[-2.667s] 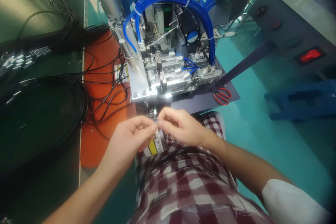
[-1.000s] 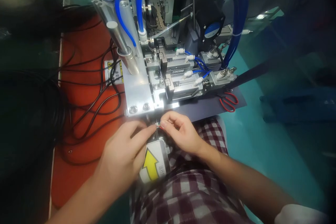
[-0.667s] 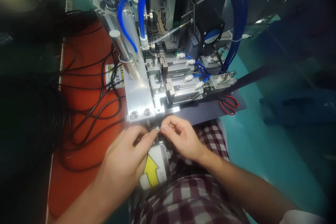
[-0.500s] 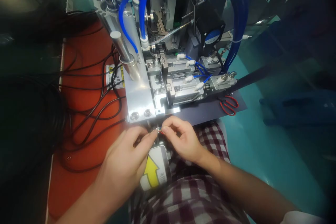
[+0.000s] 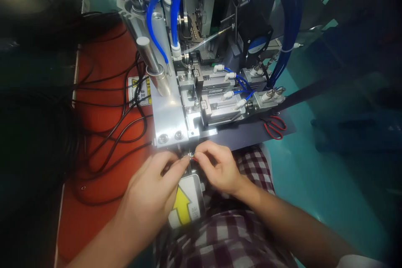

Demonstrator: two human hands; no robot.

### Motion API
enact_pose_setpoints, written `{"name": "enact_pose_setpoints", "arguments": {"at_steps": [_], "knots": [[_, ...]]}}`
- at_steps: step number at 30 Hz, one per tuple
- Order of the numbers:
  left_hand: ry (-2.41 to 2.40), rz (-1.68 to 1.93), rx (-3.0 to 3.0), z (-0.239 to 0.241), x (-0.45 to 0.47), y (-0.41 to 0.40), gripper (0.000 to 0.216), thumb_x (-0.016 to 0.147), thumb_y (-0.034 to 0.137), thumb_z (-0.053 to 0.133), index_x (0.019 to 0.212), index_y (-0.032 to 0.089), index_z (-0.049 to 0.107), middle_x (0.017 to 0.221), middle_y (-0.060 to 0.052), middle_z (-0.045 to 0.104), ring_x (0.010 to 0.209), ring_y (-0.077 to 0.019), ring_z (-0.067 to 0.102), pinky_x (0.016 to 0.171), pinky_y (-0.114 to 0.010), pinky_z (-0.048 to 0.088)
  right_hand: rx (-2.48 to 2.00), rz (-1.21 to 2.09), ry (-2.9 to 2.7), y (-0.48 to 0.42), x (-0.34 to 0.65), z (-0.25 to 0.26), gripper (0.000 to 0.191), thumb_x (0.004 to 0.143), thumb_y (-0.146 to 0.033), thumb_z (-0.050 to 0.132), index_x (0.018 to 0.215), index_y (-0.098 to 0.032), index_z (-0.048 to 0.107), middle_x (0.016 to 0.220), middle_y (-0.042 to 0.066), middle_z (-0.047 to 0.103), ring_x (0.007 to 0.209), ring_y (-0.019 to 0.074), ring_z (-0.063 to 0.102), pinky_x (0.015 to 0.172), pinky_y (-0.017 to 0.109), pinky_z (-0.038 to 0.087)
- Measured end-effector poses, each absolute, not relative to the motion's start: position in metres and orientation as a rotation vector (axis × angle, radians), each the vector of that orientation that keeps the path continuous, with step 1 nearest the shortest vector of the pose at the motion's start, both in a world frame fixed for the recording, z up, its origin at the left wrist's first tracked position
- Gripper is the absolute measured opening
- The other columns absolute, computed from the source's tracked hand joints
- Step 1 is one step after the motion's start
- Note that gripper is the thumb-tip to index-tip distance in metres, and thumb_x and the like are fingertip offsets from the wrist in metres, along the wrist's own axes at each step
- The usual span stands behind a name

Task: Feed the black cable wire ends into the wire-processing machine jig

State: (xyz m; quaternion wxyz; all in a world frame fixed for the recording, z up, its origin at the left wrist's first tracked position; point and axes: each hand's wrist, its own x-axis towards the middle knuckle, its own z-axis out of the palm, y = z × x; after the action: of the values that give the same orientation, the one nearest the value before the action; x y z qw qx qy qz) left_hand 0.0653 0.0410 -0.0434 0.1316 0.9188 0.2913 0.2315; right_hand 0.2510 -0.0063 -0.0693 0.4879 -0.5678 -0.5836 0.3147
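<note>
Between my two pinches: thin wires (image 5: pixel 194 158), at least one red, long axis roughly crosswise from left fingertips to right, neither hand nearer. Left hand (image 5: pixel 153 182) nips one side, right hand (image 5: pixel 220 169) the other; wire ends too small for me to read. Metal plate (image 5: pixel 169 119) just beyond the grip, arrow label (image 5: pixel 183 205) on the near side.

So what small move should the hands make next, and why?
Probably the right hand should ease the thin wires slightly apart while the left hand steadies them: both hands pinch at them, and they sit close together, one showing red.
</note>
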Motion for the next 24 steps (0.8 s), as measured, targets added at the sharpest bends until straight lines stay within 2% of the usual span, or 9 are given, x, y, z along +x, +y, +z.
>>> {"name": "enact_pose_setpoints", "arguments": {"at_steps": [5, 13, 21, 24], "knots": [[0.811, 0.665, 2.721, -0.038, 0.068, 0.043, 0.031, 0.092, 0.003, 0.044, 0.116, 0.017, 0.059, 0.093, -0.005, 0.057, 0.079, -0.0153, 0.058, 0.062, -0.024, 0.047, -1.396, 0.941, -1.262, -0.009, 0.248, -0.069, 0.018, 0.094, -0.027, 0.053, 0.078, -0.020, 0.055, 0.065, -0.002, 0.051, 0.058, 0.0119, 0.047, 0.056, 0.025, 0.041], [0.813, 0.616, 2.781, -0.033, 0.069, 0.044, 0.030, 0.094, 0.005, 0.042, 0.115, 0.017, 0.060, 0.092, -0.006, 0.059, 0.078, -0.0160, 0.060, 0.060, -0.024, 0.047, -1.397, 1.032, -1.177, -0.010, 0.245, -0.066, 0.016, 0.093, -0.026, 0.054, 0.078, -0.020, 0.053, 0.062, -0.004, 0.046, 0.057, 0.0112, 0.042, 0.054, 0.025, 0.036], [0.775, 0.640, 2.794, -0.030, 0.069, 0.047, 0.027, 0.093, 0.004, 0.044, 0.112, 0.014, 0.061, 0.091, -0.006, 0.059, 0.077, -0.0157, 0.061, 0.062, -0.024, 0.050, -1.488, 0.863, -1.277, -0.012, 0.241, -0.062, 0.018, 0.092, -0.023, 0.051, 0.075, -0.020, 0.051, 0.062, -0.003, 0.045, 0.056, 0.0109, 0.042, 0.054, 0.025, 0.035], [0.781, 0.633, 2.794, -0.031, 0.069, 0.045, 0.027, 0.093, 0.004, 0.044, 0.112, 0.015, 0.061, 0.090, -0.006, 0.059, 0.076, -0.0157, 0.061, 0.061, -0.024, 0.050, -1.476, 0.923, -1.224, -0.011, 0.240, -0.062, 0.018, 0.091, -0.025, 0.052, 0.073, -0.020, 0.050, 0.060, -0.004, 0.043, 0.054, 0.0105, 0.041, 0.052, 0.025, 0.035]]}}
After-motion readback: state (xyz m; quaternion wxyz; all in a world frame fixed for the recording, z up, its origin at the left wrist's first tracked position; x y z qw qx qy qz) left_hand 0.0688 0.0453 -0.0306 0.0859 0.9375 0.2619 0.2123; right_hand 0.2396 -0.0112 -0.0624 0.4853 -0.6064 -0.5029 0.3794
